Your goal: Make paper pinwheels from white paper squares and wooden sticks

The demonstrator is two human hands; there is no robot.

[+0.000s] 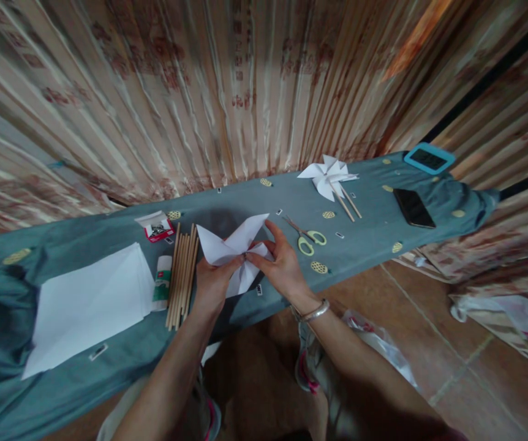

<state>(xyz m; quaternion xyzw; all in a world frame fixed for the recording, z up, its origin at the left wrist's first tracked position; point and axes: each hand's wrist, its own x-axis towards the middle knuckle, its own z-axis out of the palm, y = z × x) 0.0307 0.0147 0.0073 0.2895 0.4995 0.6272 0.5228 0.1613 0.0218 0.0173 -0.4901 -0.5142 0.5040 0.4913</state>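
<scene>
Holding a white paper pinwheel (234,244) over the teal tablecloth (245,199), showing blades apparently gathered at the centre but no visible stick, unlike the white pinwheels (328,177) lying farther right with sticks. Seemingly having the folding done, but no stick fitted yet; leaving loose wooden sticks (182,275) beside the left hand (212,280). Clamping that hand's thumb and fingers on the paper, pinching likewise with the right hand (285,263).
</scene>
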